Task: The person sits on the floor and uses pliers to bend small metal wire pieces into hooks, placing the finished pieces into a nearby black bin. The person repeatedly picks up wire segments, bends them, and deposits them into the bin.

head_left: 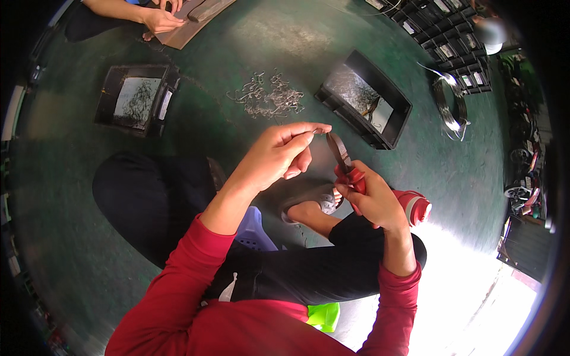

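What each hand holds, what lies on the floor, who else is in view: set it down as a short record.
Left hand: pinching a small wire piece
Right hand: gripping red-handled pliers
Floor, ahead: pile of bent wire pieces, between left black crate and right black crate
Floor, right: wire coil
Upper left: another person's hands at a brown board

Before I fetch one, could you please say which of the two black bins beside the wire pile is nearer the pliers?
The right bin, just beyond the pliers; the left bin sits farther off, across the wire pile.
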`<state>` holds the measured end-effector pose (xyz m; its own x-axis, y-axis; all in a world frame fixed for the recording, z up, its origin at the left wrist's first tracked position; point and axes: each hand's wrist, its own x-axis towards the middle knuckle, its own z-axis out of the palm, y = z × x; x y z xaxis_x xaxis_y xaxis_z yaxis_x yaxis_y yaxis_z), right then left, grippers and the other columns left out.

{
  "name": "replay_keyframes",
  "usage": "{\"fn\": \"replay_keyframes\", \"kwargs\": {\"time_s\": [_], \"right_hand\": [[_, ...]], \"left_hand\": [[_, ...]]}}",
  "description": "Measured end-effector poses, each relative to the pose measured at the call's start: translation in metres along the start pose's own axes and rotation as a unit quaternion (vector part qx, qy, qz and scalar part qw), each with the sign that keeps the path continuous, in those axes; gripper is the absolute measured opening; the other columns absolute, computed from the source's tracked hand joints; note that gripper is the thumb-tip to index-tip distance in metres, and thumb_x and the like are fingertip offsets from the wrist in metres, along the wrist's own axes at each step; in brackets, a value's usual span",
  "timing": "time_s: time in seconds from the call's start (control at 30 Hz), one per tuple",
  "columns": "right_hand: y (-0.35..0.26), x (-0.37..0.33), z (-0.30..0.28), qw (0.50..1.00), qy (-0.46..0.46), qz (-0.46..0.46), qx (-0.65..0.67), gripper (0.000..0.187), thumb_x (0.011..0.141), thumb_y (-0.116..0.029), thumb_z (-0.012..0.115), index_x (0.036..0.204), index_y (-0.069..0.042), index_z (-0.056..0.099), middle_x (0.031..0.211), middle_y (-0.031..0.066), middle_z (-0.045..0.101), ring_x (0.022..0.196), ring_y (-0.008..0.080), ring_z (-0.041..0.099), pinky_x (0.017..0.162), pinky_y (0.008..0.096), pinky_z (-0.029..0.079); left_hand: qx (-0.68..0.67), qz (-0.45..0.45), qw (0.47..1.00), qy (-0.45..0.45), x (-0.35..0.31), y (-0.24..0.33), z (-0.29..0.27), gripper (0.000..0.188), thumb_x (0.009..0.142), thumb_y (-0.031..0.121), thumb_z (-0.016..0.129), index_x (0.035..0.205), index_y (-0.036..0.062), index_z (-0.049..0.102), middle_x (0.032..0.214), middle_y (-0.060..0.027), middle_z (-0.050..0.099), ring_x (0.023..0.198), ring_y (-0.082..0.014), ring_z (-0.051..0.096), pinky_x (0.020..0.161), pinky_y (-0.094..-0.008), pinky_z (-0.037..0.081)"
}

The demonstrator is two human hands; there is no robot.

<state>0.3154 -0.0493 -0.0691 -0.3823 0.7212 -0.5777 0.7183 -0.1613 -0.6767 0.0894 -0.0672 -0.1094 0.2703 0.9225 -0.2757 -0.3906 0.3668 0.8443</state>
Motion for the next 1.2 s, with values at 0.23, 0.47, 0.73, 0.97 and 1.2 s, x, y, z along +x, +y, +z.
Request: {"fn": "replay_keyframes", "kwargs": {"time_s": [0.23,0.47,0.73,0.97,1.2], "right_hand": [[-0.004,-0.003,-0.001,1.000,-0.025,0.006,-0.003,0.031,0.087,-0.015,0.067,0.113,-0.002,0.057,0.091,0.0158,0.066,0.083,0.0266,0.064,0.076,0.0358,0.048],[-0.013,-0.004,-0.002,0.998,-0.045,0.034,0.007,0.029,0.087,-0.016,0.067,0.110,-0.002,0.057,0.087,0.0143,0.064,0.078,0.0233,0.060,0.075,0.0346,0.047],[0.001,0.000,0.007,0.999,-0.025,-0.035,0.008,0.021,0.092,-0.016,0.064,0.108,-0.003,0.058,0.061,0.0004,0.054,0.051,0.0070,0.045,0.045,0.0249,0.038],[0.011,0.003,0.022,0.993,0.090,-0.057,-0.047,0.014,0.087,-0.004,0.068,0.095,0.004,0.058,0.074,0.0093,0.061,0.070,0.0120,0.050,0.070,0.0296,0.047],[0.012,0.008,0.028,0.982,0.138,-0.108,-0.069,0.014,0.084,-0.003,0.068,0.091,0.000,0.056,0.071,0.0161,0.059,0.062,0.0301,0.054,0.061,0.0359,0.046]], "left_hand": [[-0.044,-0.038,0.997,-0.056,0.001,0.003,-0.006,0.034,0.102,0.019,0.046,0.129,0.0018,0.058,0.059,0.0031,0.045,0.048,-0.0023,0.033,0.042,-0.0180,0.026],[-0.053,-0.047,0.995,-0.070,0.001,0.003,-0.008,0.033,0.102,0.018,0.046,0.128,0.0021,0.059,0.059,0.0038,0.043,0.049,-0.0024,0.032,0.043,-0.0181,0.026],[0.037,-0.019,0.997,-0.071,0.000,0.003,-0.009,0.030,0.102,0.015,0.045,0.124,0.0056,0.063,0.057,0.0042,0.042,0.048,-0.0031,0.034,0.044,-0.0203,0.027],[0.155,0.027,0.987,-0.018,-0.005,-0.002,0.005,0.030,0.102,0.014,0.042,0.121,0.0082,0.065,0.057,0.0036,0.047,0.049,-0.0025,0.041,0.045,-0.0212,0.030],[0.179,0.076,0.980,0.028,-0.006,-0.009,0.014,0.029,0.100,0.014,0.043,0.115,0.0059,0.067,0.056,0.0018,0.050,0.052,-0.0030,0.046,0.050,-0.0223,0.038]]}}
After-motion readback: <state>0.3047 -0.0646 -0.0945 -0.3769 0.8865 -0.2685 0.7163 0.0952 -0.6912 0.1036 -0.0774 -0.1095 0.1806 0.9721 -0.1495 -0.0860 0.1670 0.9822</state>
